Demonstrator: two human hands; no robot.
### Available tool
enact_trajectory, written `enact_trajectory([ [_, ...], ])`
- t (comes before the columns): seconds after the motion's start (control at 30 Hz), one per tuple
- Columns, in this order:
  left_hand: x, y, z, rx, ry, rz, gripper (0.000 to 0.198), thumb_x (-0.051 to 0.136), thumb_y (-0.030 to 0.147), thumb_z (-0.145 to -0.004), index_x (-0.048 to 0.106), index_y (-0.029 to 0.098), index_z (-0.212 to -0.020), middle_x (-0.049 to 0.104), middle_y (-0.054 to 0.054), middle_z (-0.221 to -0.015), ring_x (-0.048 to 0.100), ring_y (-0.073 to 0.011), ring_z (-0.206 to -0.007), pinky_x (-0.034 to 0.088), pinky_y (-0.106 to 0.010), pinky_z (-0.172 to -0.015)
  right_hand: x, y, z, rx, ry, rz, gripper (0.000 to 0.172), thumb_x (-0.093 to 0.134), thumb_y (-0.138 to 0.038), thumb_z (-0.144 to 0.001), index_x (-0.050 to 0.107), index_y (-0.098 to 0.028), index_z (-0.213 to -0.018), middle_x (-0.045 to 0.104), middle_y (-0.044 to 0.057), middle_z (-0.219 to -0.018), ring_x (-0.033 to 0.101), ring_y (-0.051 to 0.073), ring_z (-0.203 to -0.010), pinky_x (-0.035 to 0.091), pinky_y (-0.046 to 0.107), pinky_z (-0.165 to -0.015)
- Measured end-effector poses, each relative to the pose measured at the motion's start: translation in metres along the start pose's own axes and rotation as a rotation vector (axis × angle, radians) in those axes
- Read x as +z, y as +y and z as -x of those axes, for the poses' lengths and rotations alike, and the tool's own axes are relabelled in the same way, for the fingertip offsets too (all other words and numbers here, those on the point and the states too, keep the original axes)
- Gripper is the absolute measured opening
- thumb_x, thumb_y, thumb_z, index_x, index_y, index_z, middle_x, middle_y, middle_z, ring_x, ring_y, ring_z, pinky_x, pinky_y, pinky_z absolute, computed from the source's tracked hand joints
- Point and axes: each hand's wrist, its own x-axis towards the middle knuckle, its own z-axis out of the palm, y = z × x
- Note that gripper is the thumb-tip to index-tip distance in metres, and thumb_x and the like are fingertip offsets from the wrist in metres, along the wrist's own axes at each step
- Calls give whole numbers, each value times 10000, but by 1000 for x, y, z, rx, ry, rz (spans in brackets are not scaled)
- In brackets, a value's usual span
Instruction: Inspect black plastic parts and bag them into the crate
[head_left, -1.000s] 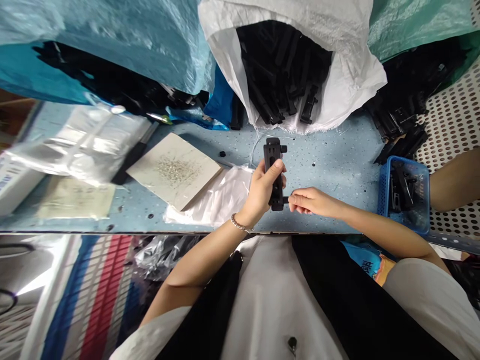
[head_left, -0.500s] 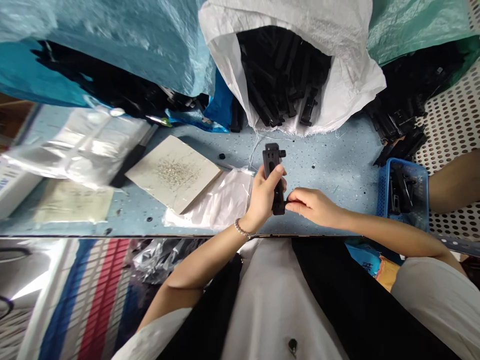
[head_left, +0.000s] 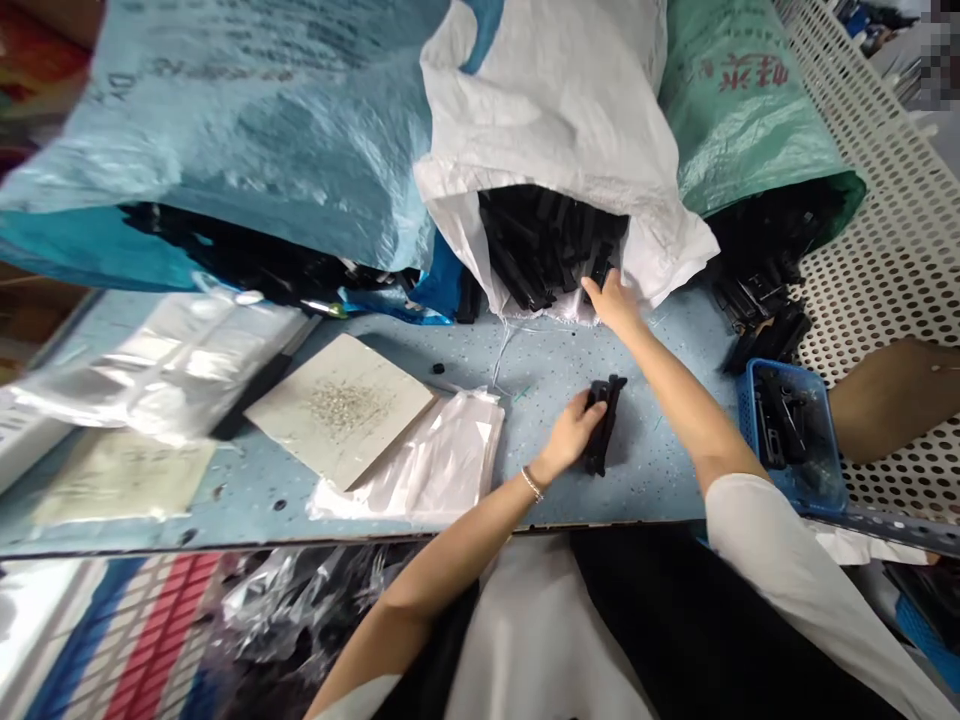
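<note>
My left hand (head_left: 571, 436) is closed around a black plastic clamp-like part (head_left: 604, 425), which it holds at the bench surface. Up at the mouth of the white woven sack (head_left: 540, 120), my right hand (head_left: 616, 302) has thumb and fingers closed on a long black part (head_left: 600, 266). Part of that piece is hidden by the fingers. More long black parts (head_left: 525, 250) lie packed inside the sack behind it.
Left of centre, a pale square board (head_left: 341, 410) overlaps clear plastic bags (head_left: 442, 460). Blue (head_left: 262, 130) and green (head_left: 757, 110) sacks of black parts flank the white one. At right stands a blue basket (head_left: 821, 480) of small black pieces, near a perforated panel (head_left: 892, 250).
My right hand has left the black part in my left hand and reached forward into the white sack's opening. My left hand has moved right with its part, now tilted. The view has shifted.
</note>
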Motion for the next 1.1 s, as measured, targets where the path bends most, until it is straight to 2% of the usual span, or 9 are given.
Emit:
enact_trajectory([
  [0.13, -4, -9, -6, 243, 65, -307, 409, 610, 361, -914, 644, 175, -1277, 618, -174, -1329, 549, -325, -1314, 390, -534, -1183, 4, -13, -18, 93, -81, 48, 435, 484, -316, -1000, 527, -53, -1344, 689, 253, -1226, 657, 387, -1172, 516, 483, -957],
  [0.23, -29, 9, -21, 199, 110, -107, 541, 613, 427, -939, 526, 225, -1434, 549, -160, -1439, 539, -296, -1350, 433, -499, -1159, 8, -2, 35, -25, -78, 15, 371, 452, -293, -990, 585, -139, -1300, 734, 165, -1136, 693, 338, -1077, 531, 416, -880],
  [0.37, -50, 51, -34, 43, 151, 360, 701, 575, 454, -973, 264, 335, -1590, 601, -89, -1378, 666, -197, -1138, 571, -343, -947, 11, 21, 127, -539, -93, -70, 322, 508, -350, -1006, 588, -203, -1281, 742, 65, -951, 696, 231, -808, 491, 309, -686],
  [0.43, -53, 69, -27, -49, 99, 439, 690, 606, 445, -948, 326, 314, -1566, 680, -60, -1163, 700, -160, -864, 597, -293, -759, 5, 29, 147, -728, -24, -66, 264, 464, -396, -1052, 639, -203, -1098, 721, 59, -891, 659, 196, -751, 454, 291, -638],
  [0.53, -53, 83, -2, -137, -49, 460, 733, 674, 442, -885, 385, 266, -1535, 687, -32, -972, 664, -142, -657, 571, -270, -580, -10, 34, 138, -826, 202, 87, 373, 423, -474, -1072, 640, -175, -1017, 700, 114, -929, 629, 238, -835, 449, 333, -671],
  [0.67, -47, 88, 31, -195, -153, 505, 703, 707, 441, -841, 457, 228, -1463, 682, -24, -908, 680, -171, -631, 575, -299, -543, -19, 34, 107, -961, 108, 240, 426, 406, -518, -1066, 625, -202, -881, 652, 110, -861, 576, 265, -842, 434, 369, -697],
  [0.83, -45, 87, 36, -220, -109, 592, 545, 740, 479, -803, 561, 206, -1238, 695, -30, -908, 685, -169, -604, 577, -308, -535, -13, 34, 108, -895, 65, 105, 478, 381, -594, -1048, 575, -227, -811, 601, 95, -830, 543, 258, -810, 415, 374, -703],
  [1.0, -56, 86, 29, -248, 49, 633, 441, 750, 522, -786, 610, 171, -1012, 702, -45, -862, 681, -163, -644, 563, -275, -562, 2, 38, 154, -1053, 35, 37, 509, 407, -672, -1012, 579, -229, -828, 583, 68, -787, 512, 232, -737, 387, 354, -635],
  [1.1, -54, 86, 31, -160, 94, 591, 377, 709, 508, -833, 626, 168, -973, 687, -40, -863, 668, -147, -701, 539, -237, -601, 18, 36, 187, -1075, 9, 44, 403, 441, -501, -1053, 555, -226, -782, 595, 66, -766, 532, 226, -744, 393, 349, -647],
])
